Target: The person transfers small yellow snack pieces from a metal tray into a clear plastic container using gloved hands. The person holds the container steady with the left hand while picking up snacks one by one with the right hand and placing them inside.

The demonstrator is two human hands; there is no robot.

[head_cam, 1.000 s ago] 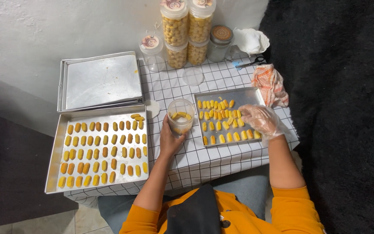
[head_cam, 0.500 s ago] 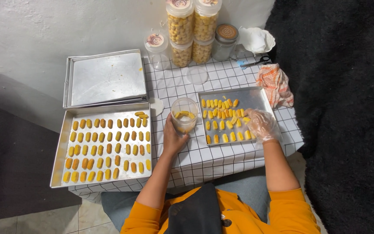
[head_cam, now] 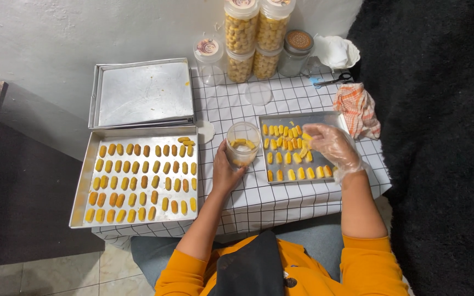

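Your left hand (head_cam: 224, 171) has its fingers wrapped around a small clear jar (head_cam: 242, 143), and the jar stands on the table (head_cam: 259, 197) between the two trays. A few yellow cookies already lie in the bottom of it. Your right hand (head_cam: 330, 145), in a thin clear glove, is over the small tray (head_cam: 297, 147), and its fingers are pinching a cookie (head_cam: 306, 137) near the top rows. Keep the pinch soft, because these cookies look like they could crumble. Hold the jar still and tip its mouth a little toward your right hand, so the way across is short. Lay each cookie in gently instead of dropping it. Take from the loose pile at the top first, so the neat rows do not get bumped. The big tray (head_cam: 138, 181) on your left is full of cookies too.
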